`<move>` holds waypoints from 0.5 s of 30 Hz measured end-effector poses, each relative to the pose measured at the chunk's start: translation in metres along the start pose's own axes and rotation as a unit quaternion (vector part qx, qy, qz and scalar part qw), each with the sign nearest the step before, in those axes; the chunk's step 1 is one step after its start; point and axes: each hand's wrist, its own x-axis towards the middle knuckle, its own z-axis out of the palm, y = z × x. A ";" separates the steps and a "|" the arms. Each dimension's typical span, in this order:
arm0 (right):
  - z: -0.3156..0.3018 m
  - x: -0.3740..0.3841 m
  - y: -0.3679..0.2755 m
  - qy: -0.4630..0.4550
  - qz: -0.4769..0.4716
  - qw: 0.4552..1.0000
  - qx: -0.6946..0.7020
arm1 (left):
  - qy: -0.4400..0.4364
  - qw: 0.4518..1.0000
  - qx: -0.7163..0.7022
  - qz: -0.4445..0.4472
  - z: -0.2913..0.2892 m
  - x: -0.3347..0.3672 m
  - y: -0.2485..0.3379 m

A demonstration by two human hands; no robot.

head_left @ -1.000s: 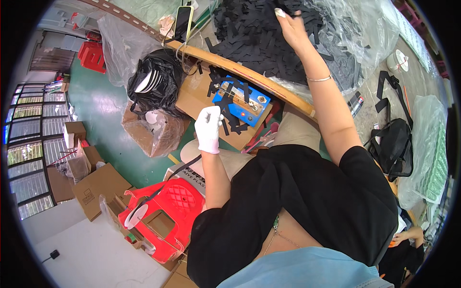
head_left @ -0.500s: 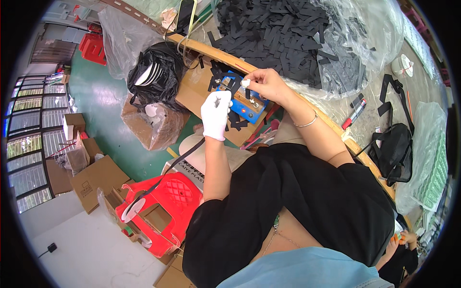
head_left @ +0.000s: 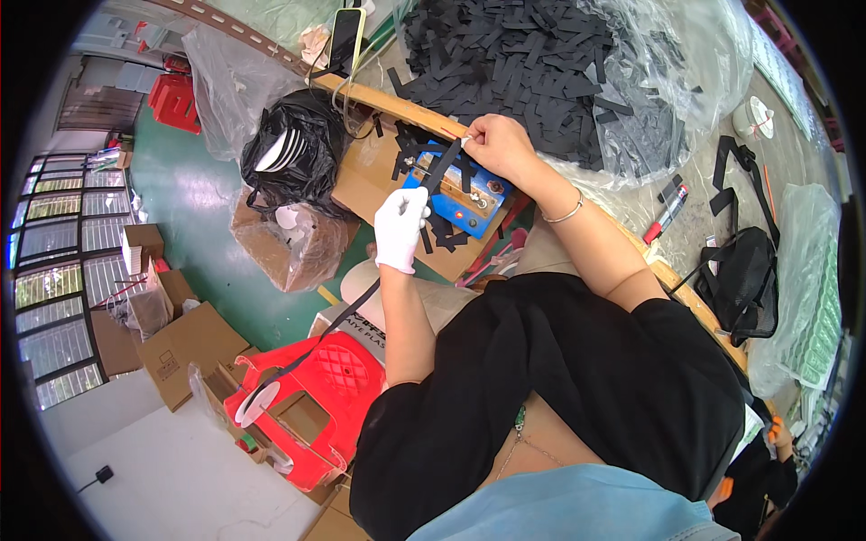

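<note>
My left hand (head_left: 400,232), in a white glove, is closed around a black webbing strap (head_left: 440,169). Its tail (head_left: 329,326) runs down behind my left forearm to a white reel (head_left: 256,404) on an upturned red plastic stool (head_left: 340,365). My bare right hand (head_left: 502,146), with white wrapping at a fingertip, pinches the strap's upper end. Between the hands, the strap crosses over a blue machine (head_left: 481,219) with a metal bar. Cut black strips (head_left: 444,236) lie around the machine on cardboard.
Beyond a wooden edge (head_left: 397,101), a large pile of cut black strips (head_left: 523,63) sits in clear plastic. A red marker (head_left: 666,215) and black mesh bag (head_left: 741,284) lie at right. Left are a black plastic bag (head_left: 293,135), phone (head_left: 346,38) and cartons (head_left: 185,352). Another person (head_left: 762,469) is lower right.
My right hand has moved slightly up and away from the blue machine. The strap now stretches straighter between my hands. My left hand has shifted slightly down and left.
</note>
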 end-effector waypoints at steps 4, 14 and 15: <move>0.003 0.002 -0.001 0.003 0.001 1.000 -0.021 | 0.017 1.000 0.003 -0.020 -0.005 0.002 -0.007; 0.006 0.001 -0.002 -0.003 -0.010 0.998 -0.066 | 0.018 0.999 -0.001 -0.030 -0.004 0.007 -0.018; 0.006 0.001 -0.002 -0.006 -0.014 0.998 -0.064 | 0.018 0.999 -0.001 -0.030 -0.005 0.006 -0.018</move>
